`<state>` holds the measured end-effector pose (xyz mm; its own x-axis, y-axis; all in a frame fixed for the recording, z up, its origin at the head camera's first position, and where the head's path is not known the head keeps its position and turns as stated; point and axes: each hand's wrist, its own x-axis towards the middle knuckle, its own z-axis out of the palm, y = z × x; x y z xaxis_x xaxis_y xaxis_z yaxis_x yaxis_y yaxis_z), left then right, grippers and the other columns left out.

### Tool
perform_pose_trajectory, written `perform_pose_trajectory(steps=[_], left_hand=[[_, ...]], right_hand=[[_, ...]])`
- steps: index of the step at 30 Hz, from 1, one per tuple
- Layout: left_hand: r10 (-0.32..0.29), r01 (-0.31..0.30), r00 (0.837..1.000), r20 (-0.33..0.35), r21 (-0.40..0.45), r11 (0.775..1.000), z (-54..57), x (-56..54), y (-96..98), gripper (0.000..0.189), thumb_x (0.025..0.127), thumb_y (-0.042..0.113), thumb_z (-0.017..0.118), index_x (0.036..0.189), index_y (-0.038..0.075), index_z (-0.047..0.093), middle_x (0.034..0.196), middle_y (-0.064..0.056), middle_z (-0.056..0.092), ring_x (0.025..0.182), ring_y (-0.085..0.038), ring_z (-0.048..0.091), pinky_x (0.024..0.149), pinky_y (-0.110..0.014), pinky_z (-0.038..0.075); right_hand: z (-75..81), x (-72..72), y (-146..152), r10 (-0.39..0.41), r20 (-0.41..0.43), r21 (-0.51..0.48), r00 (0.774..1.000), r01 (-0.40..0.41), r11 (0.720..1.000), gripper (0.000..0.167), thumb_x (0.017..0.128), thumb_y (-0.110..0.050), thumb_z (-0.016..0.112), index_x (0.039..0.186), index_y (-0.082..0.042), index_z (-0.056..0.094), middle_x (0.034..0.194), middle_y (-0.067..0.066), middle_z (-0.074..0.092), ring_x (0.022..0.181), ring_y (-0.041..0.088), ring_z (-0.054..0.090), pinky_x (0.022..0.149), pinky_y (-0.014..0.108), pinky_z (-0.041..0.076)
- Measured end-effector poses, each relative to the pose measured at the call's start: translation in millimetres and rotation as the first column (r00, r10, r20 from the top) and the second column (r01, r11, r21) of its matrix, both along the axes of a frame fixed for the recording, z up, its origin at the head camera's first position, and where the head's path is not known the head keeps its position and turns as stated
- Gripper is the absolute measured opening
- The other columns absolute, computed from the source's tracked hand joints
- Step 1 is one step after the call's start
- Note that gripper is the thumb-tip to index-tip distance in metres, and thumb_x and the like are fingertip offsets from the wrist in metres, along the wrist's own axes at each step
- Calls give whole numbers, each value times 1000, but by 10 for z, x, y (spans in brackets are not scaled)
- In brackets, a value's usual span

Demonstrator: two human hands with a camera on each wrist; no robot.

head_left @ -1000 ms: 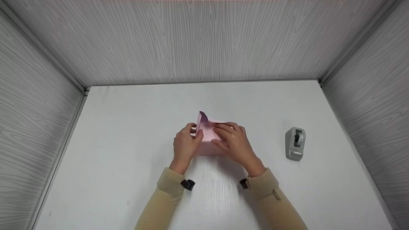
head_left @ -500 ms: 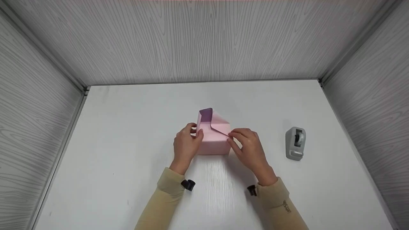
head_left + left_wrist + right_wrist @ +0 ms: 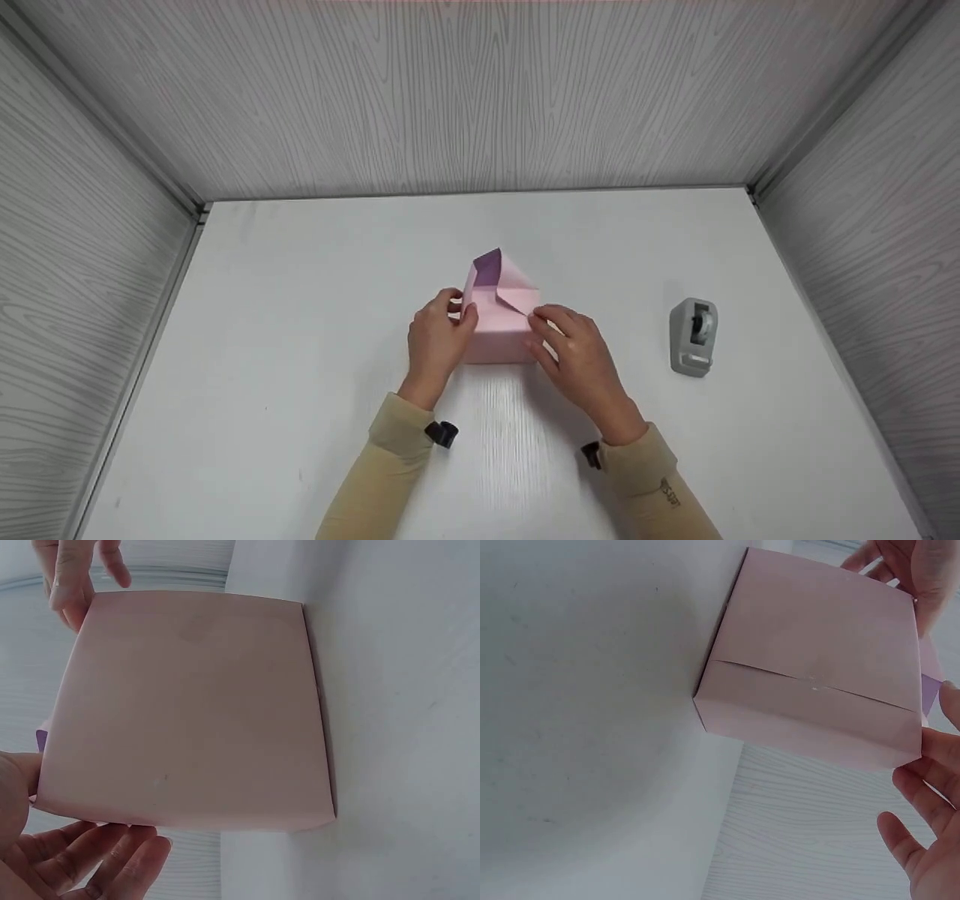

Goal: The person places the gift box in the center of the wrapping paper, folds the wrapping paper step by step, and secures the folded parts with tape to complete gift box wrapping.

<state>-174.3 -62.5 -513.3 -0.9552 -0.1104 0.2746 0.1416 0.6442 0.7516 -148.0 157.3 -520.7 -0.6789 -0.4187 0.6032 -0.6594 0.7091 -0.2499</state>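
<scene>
A pink paper box (image 3: 491,349) stands on the table in the head view, its pink top flap (image 3: 516,276) raised to a point at the back. Purple shows on the inner side of the raised paper. My left hand (image 3: 436,337) grips the box's left side, thumb over the front top edge and fingers along the side. At the right top edge, my right hand (image 3: 579,356) pinches the flap's edge between thumb and fingers. One flat side of the box (image 3: 187,712) fills the left wrist view. A long seam crosses the side of the box (image 3: 817,630) in the right wrist view.
A grey tape dispenser (image 3: 682,352) stands to the right of the hands on the white table (image 3: 300,285). Grey wood-grain panels (image 3: 480,97) close off the back and both sides. Each beige sleeve carries a small black device at the wrist.
My right hand has gone from over the box's top to its right edge. The flap, earlier lying lower, now rises to a point. My left hand has stayed in place.
</scene>
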Motion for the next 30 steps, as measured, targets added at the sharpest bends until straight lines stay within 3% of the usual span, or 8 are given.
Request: perform_pose_trajectory(steps=[8,24,30], left_hand=[[3,-3,1000,-2,-19,1000,3,-6,-2,29,90,24,66,110,3,68,90,-8,71,74,-19,69,66,-40,55],[-3,3,1000,14,-19,1000,-7,-9,-1,31,90,26,66,111,3,68,92,-8,71,75,-19,70,67,-39,56],[-2,2,1000,17,-21,1000,-16,-16,-5,31,90,25,66,111,2,68,92,-9,71,76,-20,70,68,-39,56]], right_hand=[[-48,-19,-80,-4,15,47,1000,4,999,45,92,-26,71,128,-1,64,133,9,60,126,28,50,101,46,41],[81,-201,-335,-124,122,132,985,107,985,40,95,-46,60,124,-20,69,116,5,57,107,30,49,87,48,42],[103,-215,-295,-95,140,99,986,81,992,37,98,-43,57,123,-19,70,117,5,59,109,29,51,85,47,42]])
